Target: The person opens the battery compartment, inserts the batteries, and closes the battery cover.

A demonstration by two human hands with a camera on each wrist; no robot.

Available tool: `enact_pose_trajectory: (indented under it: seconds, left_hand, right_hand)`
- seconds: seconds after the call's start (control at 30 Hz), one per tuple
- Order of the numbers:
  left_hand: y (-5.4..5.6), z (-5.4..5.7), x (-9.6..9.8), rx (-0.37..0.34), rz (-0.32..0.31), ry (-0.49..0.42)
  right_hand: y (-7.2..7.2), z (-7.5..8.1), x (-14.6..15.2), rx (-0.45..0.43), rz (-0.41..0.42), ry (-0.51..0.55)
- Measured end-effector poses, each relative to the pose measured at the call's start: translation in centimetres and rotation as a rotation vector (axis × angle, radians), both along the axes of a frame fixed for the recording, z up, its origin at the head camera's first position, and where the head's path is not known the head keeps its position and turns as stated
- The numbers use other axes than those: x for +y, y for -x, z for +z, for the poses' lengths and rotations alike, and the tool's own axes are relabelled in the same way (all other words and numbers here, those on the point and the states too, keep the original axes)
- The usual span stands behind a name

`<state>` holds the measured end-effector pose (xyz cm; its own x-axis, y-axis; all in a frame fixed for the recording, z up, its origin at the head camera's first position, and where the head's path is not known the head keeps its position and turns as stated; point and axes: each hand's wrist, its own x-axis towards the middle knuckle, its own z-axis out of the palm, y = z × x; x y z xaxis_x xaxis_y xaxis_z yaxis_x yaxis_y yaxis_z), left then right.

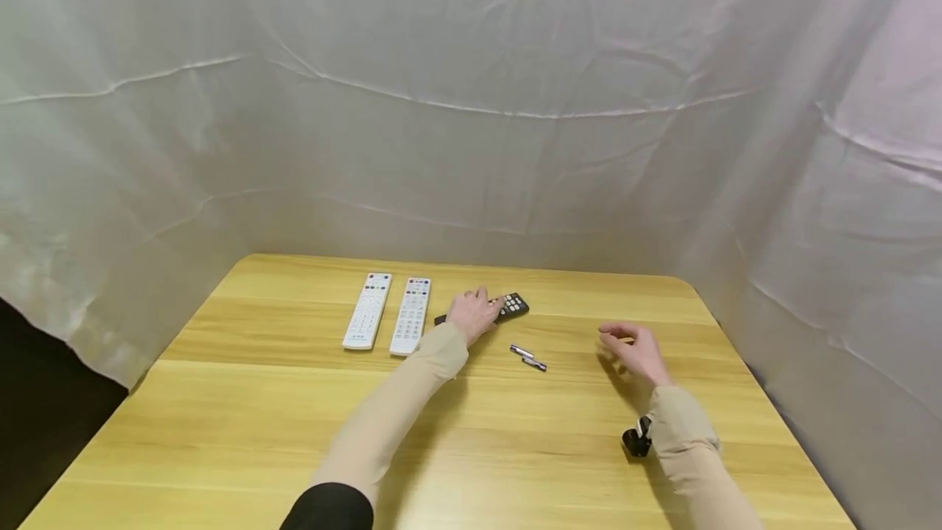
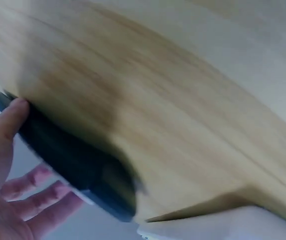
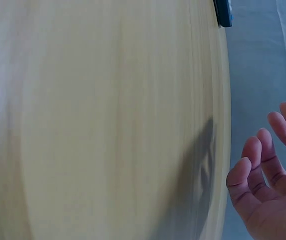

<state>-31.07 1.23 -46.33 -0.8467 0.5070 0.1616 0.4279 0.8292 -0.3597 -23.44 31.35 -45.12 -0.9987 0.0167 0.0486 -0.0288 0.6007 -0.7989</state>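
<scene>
My left hand (image 1: 472, 315) grips a black remote control (image 1: 513, 307) lying towards the back of the table. In the left wrist view the thumb lies on the near side of the black remote control (image 2: 73, 150), with the other fingers at its far side. Two small batteries (image 1: 528, 357) lie side by side on the wood, just in front of that remote. Over the table's right part hovers my right hand (image 1: 636, 350), fingers loosely bent and holding nothing. The right wrist view also shows this hand (image 3: 267, 185) with nothing in it.
Two white remote controls, the outer one (image 1: 367, 312) and the inner one (image 1: 410, 316), lie left of my left hand. A pale curtain (image 1: 471, 145) surrounds the back and sides of the wooden table (image 1: 243, 415). A small black device (image 1: 637, 437) sits at my right wrist.
</scene>
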Motion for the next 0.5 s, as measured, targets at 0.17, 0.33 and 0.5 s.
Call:
enact_pose_trajectory:
  seconds: [0.17, 0.33, 0.5]
  left_hand:
    - [-1.5, 0.2, -0.2, 0.026, -0.020, 0.125]
    - [-2.8, -0.1, -0.1, 0.042, 0.004, 0.172]
    - [-4.0, 0.0, -0.1, 0.059, 0.023, 0.066]
  right_hand:
    - [0.0, -0.2, -0.5, -0.022, 0.011, 0.045]
    - [-0.2, 0.0, -0.7, -0.010, 0.023, 0.035]
    - [-0.1, -0.1, -0.7, -0.013, 0.053, 0.059]
